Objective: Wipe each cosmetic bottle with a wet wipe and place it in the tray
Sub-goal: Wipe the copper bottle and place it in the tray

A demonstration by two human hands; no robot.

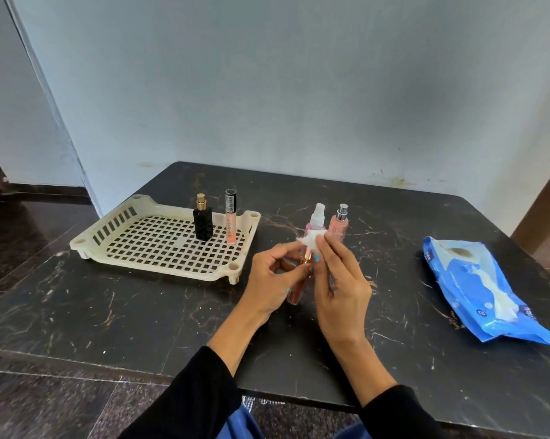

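My left hand (272,278) grips a slim reddish tube with a rose-gold cap (295,294), held upright above the table. My right hand (340,280) pinches a small white wet wipe (311,240) against the top of that tube. Just behind my hands stand a pink spray bottle with a clear cap (316,217) and a pink bottle with a silver pump (339,224). The cream perforated tray (159,255) lies to the left. In it stand a black bottle with a gold top (203,224) and a peach gloss tube (230,221).
A blue pack of wet wipes (476,289) lies at the right, a wipe poking from its opening. The black marble table (108,312) ends at a near edge by my sleeves. A pale wall rises behind the table.
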